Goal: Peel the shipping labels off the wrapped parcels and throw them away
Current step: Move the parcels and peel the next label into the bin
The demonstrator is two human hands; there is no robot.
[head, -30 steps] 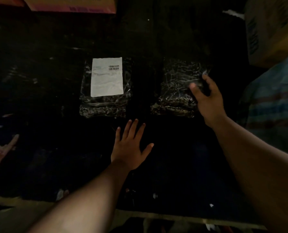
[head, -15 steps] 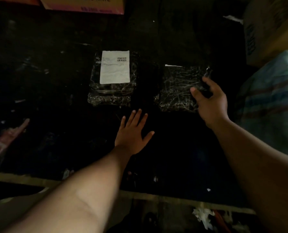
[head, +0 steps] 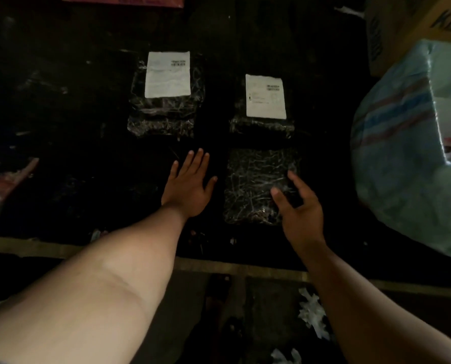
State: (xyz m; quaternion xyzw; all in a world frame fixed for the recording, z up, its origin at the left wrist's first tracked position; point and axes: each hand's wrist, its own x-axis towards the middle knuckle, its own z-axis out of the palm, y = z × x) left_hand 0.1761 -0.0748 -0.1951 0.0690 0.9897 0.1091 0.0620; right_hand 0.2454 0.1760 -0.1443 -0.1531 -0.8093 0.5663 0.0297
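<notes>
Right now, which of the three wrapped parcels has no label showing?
The nearest parcel, under the right hand. The far left parcel and far right parcel each show a white label.

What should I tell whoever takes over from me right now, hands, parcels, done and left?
Left hand: open, flat on the dark table, holding nothing.
Right hand: open, fingers on the near right parcel.
That parcel shows no label on its upper face.
Far left parcel has its label on; far right parcel has its label on.
Left: peel both labels, throw them away.
</notes>
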